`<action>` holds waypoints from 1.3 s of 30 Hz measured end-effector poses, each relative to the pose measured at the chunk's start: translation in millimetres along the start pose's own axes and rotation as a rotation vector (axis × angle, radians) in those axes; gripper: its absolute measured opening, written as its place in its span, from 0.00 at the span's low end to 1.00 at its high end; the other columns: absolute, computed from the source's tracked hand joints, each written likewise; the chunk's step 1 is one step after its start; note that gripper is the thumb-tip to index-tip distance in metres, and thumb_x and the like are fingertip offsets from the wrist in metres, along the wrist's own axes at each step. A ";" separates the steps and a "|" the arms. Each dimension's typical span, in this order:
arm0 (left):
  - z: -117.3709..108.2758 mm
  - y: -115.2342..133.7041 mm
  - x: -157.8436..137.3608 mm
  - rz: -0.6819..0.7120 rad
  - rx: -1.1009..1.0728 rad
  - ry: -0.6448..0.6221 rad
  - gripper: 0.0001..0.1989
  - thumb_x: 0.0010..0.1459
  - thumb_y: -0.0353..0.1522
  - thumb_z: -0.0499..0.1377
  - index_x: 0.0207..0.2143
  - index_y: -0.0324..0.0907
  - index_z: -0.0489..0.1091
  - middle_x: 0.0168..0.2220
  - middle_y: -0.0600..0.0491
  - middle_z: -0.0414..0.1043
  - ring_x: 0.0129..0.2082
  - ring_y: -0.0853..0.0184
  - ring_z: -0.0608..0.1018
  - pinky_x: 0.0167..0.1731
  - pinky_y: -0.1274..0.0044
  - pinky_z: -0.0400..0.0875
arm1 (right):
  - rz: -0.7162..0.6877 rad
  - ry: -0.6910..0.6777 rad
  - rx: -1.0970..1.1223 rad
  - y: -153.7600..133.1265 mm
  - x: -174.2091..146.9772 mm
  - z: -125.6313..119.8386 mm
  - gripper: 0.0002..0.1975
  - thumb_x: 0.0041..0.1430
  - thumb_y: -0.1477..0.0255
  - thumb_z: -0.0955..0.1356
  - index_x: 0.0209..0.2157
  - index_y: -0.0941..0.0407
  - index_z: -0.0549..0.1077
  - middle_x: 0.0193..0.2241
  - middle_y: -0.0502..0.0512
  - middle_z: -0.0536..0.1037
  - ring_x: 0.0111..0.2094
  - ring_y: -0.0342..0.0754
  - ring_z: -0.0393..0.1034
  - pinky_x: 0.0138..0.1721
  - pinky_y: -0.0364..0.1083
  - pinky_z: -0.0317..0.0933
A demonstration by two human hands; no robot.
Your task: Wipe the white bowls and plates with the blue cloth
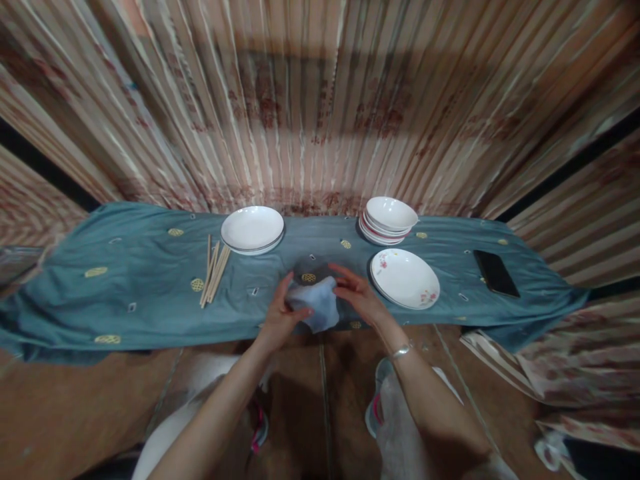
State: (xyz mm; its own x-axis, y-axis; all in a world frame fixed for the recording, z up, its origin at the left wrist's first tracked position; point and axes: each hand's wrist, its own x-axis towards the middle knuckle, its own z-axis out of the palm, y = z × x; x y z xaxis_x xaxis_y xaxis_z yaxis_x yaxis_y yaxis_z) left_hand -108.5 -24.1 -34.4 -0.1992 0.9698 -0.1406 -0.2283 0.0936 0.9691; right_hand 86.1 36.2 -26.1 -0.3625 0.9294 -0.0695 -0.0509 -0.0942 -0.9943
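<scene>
Between my two hands a crumpled pale blue-white cloth (320, 305) hangs above the front edge of the table. My left hand (284, 310) grips its left side, the thumb lying across the front. At the upper right of the cloth, my right hand (357, 293) pinches it between thumb and fingers. A silver bracelet (401, 351) circles my right wrist. To the right of that hand lies a stack of flower-patterned plates (406, 279). Several wooden chopsticks (217, 272) rest on the table left of my left hand.
White plates (253, 228) are stacked at the back left, and bowls (390, 215) at the back right. A black phone (496, 273) lies on the far right. A teal patterned tablecloth (155, 287) covers the table. Behind it hangs a pleated curtain (310, 107).
</scene>
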 end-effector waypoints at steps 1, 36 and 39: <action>-1.8 -1.4 1.2 0.031 0.071 0.006 0.43 0.30 0.28 0.73 0.55 0.47 0.71 0.64 0.47 0.63 0.64 0.51 0.64 0.60 0.64 0.61 | -0.015 -0.042 -0.058 -0.5 -1.0 1.0 0.27 0.47 0.70 0.73 0.52 0.50 0.74 0.34 0.47 0.80 0.34 0.45 0.73 0.40 0.45 0.66; -75.1 28.1 93.0 0.102 -0.148 0.282 0.41 0.54 0.34 0.62 0.67 0.50 0.50 0.71 0.48 0.49 0.70 0.60 0.52 0.61 0.69 0.63 | 0.049 0.198 -0.943 -30.0 192.4 111.5 0.15 0.60 0.67 0.67 0.44 0.61 0.78 0.37 0.62 0.83 0.47 0.56 0.75 0.49 0.49 0.64; -74.6 27.9 95.7 0.103 -0.146 0.279 0.41 0.54 0.34 0.63 0.68 0.50 0.50 0.71 0.47 0.49 0.71 0.58 0.52 0.63 0.66 0.59 | 0.048 0.187 -1.040 -28.3 195.5 114.6 0.16 0.58 0.71 0.67 0.46 0.62 0.78 0.45 0.66 0.81 0.50 0.58 0.74 0.51 0.48 0.64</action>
State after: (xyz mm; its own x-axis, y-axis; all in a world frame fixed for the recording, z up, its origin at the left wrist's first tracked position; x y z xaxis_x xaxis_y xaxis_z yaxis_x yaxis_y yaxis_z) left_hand -205.0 54.6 -36.0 -0.4773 0.8715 -0.1127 -0.3237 -0.0551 0.9445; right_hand -90.0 179.6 -2.2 -0.1891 0.9814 -0.0339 0.8142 0.1374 -0.5641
